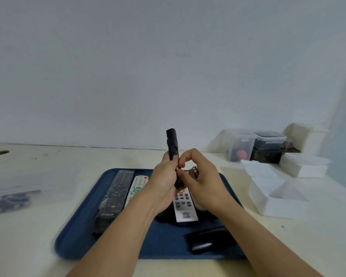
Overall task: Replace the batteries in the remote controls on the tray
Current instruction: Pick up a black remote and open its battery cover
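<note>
My left hand (166, 176) grips a slim black remote (172, 144) upright above the blue tray (78, 236). My right hand (200, 176) pinches at the remote's lower part with thumb and forefinger, and a battery (195, 170) is tucked between its other fingers. On the tray lie a long black remote (116, 196), a white remote with coloured buttons (137, 186) and a white remote with grey buttons (184, 206). A dark piece (206, 240), perhaps a battery cover or another remote, lies at the tray's front right.
Open white plastic boxes (272, 194) stand right of the tray. Clear lidded containers (256, 144) sit at the back right by the wall. A clear bag with dark items (10, 200) lies at the left. A round hole (0, 152) is in the tabletop's far left.
</note>
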Tool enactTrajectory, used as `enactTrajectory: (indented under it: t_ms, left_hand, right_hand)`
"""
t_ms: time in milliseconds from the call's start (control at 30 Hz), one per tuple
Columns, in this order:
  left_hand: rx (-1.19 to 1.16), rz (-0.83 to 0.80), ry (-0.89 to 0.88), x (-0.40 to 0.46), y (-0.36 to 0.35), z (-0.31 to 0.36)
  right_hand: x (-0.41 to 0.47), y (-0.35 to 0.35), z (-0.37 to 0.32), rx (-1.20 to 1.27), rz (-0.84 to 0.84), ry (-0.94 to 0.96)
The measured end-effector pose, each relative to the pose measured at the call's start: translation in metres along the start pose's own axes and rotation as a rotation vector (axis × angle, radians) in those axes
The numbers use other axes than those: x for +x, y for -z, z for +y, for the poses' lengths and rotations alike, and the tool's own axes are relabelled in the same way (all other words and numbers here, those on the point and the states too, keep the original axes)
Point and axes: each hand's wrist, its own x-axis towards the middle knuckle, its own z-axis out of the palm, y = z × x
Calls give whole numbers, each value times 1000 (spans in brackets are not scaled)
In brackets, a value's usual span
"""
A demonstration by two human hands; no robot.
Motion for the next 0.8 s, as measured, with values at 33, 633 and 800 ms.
enactTrajectory:
  t_ms: [33, 633, 800]
  left_hand:
    - [4, 1, 5, 0, -2, 0]
    - [-181, 60, 3, -2, -14, -2]
    - [-141, 21, 33, -10, -26, -6]
  right_hand:
    - [1, -1, 1, 26, 3, -12]
    - [13, 1, 7, 452, 310, -524]
    - [10, 68, 1, 1067, 454, -690]
